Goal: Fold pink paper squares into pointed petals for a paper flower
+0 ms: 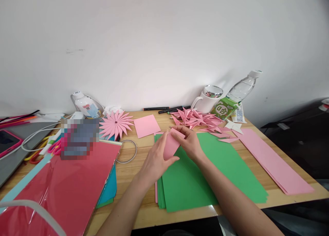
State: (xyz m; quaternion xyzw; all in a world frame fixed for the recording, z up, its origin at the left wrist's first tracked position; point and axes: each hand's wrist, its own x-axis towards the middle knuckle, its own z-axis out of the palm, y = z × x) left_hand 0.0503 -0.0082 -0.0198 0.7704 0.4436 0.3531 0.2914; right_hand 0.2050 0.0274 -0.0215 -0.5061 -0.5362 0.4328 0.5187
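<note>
1. White curved band (33, 206) at lower left lies nearest my camera; I can't tell what it belongs to.
2. My key relation: the small folded piece of pink paper (171, 147) sits between the two hands, over a stack of green paper sheets (185, 188). Its long axis slants from near left to far right.
3. From the left hand (154, 159), the piece lies to the right; from the right hand (189, 143), it lies to the left and slightly nearer me. Both are close enough that I'd call neither clearly nearer.
4. I see the right thumb and fingers pinched together on the piece's far right edge. The left fingers lie along its left side, thumb spread out at its near end; whether they clamp it, I can't tell.
5. My count of pink paper: one piece in hand, one flat square sheet (147, 126), one spiked wheel of folded points (120, 124), and one overlapping heap of pointed folded pieces (195, 118) too tangled to number. Long strips (272, 160) on the right show at least two layers.
6. Around these I count one white mug with a silvery rim (205, 104), one green printed box (224, 108), one clear plastic bottle (243, 88), one white labelled bottle (87, 106) and one grey ring (136, 149).
</note>
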